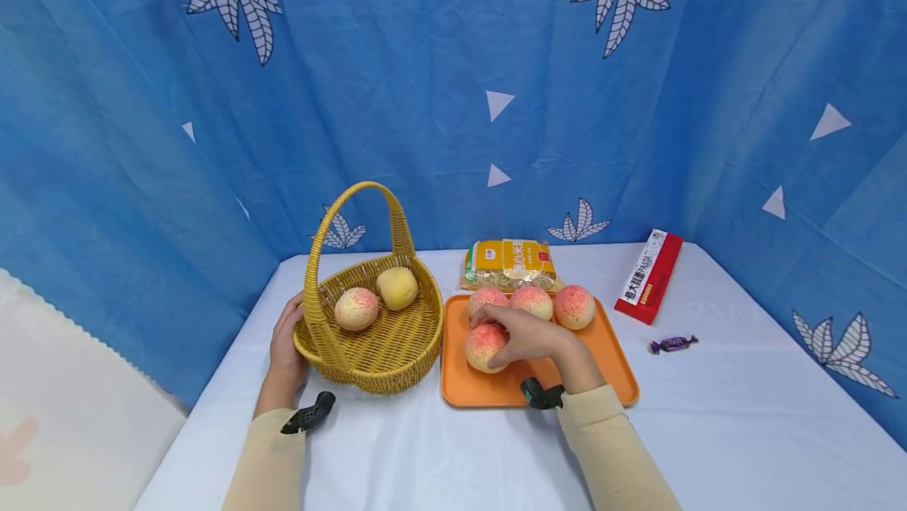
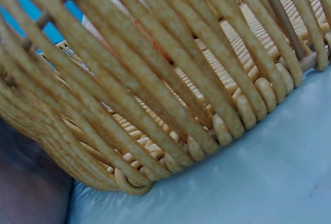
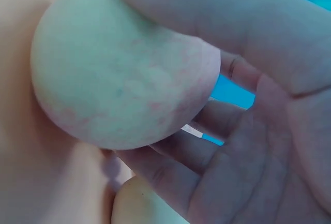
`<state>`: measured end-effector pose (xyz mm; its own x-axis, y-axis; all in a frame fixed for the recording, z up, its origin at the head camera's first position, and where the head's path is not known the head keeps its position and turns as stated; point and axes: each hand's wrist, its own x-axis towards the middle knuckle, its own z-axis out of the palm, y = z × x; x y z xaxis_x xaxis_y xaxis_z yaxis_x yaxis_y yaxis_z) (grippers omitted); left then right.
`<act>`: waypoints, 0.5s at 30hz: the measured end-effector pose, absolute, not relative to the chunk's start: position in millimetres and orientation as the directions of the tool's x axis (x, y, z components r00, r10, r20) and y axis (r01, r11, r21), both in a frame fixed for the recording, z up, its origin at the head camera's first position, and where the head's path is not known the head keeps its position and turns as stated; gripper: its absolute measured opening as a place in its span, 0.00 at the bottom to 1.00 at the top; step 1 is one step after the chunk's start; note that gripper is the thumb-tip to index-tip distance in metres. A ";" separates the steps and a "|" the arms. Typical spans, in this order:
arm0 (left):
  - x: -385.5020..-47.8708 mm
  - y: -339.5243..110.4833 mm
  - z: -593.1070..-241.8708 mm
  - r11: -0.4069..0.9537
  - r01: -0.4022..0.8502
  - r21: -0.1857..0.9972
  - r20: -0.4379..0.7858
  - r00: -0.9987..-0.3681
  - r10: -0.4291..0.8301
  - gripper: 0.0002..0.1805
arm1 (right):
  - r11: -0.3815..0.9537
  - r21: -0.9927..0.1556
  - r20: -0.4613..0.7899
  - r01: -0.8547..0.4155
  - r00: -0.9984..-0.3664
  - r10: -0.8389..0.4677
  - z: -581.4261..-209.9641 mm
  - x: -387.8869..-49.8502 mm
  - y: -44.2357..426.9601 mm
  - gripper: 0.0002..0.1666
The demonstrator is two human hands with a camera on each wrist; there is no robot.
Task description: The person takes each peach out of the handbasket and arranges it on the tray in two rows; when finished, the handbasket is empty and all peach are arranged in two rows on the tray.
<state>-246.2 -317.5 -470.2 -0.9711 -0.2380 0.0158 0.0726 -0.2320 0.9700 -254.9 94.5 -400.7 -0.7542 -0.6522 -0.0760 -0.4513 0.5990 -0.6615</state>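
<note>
A yellow wicker basket [image 1: 390, 377] with a tall handle stands on the left, holding a pink-speckled peach [image 1: 357, 309] and a pale yellow fruit [image 1: 397, 288]. My left hand [image 1: 286, 346] holds its left side by the handle's base; some fingertips are hidden. The woven wall [image 2: 155, 89] fills the left wrist view. Over the orange tray [image 1: 616, 361], my right hand [image 1: 523, 335] grips a peach [image 1: 485, 347] between thumb and fingers. That peach [image 3: 119, 74] is large in the right wrist view. Three more peaches, one of them [image 1: 575, 307] rightmost, lie along the tray's back.
Behind the tray lies a yellow food packet [image 1: 512, 263]. A red and white pasta box [image 1: 649, 277] and a purple wrapped candy [image 1: 673, 344] are to the right on the white-covered table [image 1: 744, 416]. Blue curtains [image 1: 439, 86] hang behind.
</note>
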 end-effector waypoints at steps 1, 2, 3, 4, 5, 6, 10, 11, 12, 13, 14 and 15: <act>-246.2 -317.5 -470.3 -0.229 0.074 0.971 0.018 -0.971 -0.239 0.21 | 0.601 -0.658 -0.077 -0.454 -0.754 -0.653 -400.7 -255.2 95.2 0.31; -246.3 -317.6 -470.5 -0.229 0.076 0.970 0.020 -0.971 -0.239 0.21 | 0.602 -0.658 -0.078 -0.453 -0.754 -0.652 -400.5 -255.4 95.8 0.31; -246.2 -317.6 -470.4 -0.228 0.078 0.970 0.021 -0.971 -0.239 0.21 | 0.602 -0.658 -0.081 -0.452 -0.753 -0.653 -400.2 -255.6 96.5 0.31; -246.2 -317.7 -470.5 -0.229 0.079 0.970 0.023 -0.971 -0.240 0.21 | 0.603 -0.661 -0.086 -0.446 -0.753 -0.652 -400.0 -255.9 97.0 0.31; -246.2 -317.7 -470.4 -0.228 0.082 0.970 0.026 -0.971 -0.239 0.21 | 0.601 -0.664 -0.087 -0.445 -0.753 -0.653 -399.8 -256.1 97.6 0.30; -246.2 -317.8 -470.4 -0.227 0.083 0.970 0.028 -0.971 -0.238 0.20 | 0.600 -0.666 -0.089 -0.444 -0.751 -0.655 -399.6 -256.2 98.0 0.30; -245.8 -317.0 -470.1 -0.215 0.086 0.973 0.032 -0.970 -0.243 0.20 | 0.591 -0.679 -0.094 -0.437 -0.746 -0.659 -399.5 -257.0 99.0 0.30; -245.7 -316.7 -470.0 -0.211 0.086 0.974 0.033 -0.969 -0.243 0.20 | 0.585 -0.684 -0.092 -0.437 -0.743 -0.663 -399.6 -257.3 99.3 0.30; -245.6 -316.3 -469.8 -0.209 0.084 0.974 0.031 -0.968 -0.249 0.20 | 0.578 -0.690 -0.090 -0.436 -0.740 -0.666 -399.4 -257.4 99.6 0.30; -245.5 -315.8 -469.6 -0.206 0.082 0.975 0.028 -0.967 -0.253 0.21 | 0.571 -0.696 -0.089 -0.435 -0.737 -0.670 -399.5 -257.6 99.9 0.30; -245.4 -315.4 -469.5 -0.203 0.080 0.976 0.025 -0.966 -0.257 0.21 | 0.565 -0.703 -0.089 -0.432 -0.735 -0.672 -399.3 -257.6 100.2 0.30; -245.4 -315.0 -469.3 -0.205 0.076 0.976 0.021 -0.965 -0.261 0.21 | 0.559 -0.710 -0.090 -0.428 -0.732 -0.675 -399.1 -257.5 100.5 0.30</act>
<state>-245.4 -315.0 -469.3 -0.9650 -0.2613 0.0207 0.0765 -0.2050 0.9758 -257.5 100.5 -399.1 -0.7323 -0.6750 -0.0902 -0.4283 0.5595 -0.7096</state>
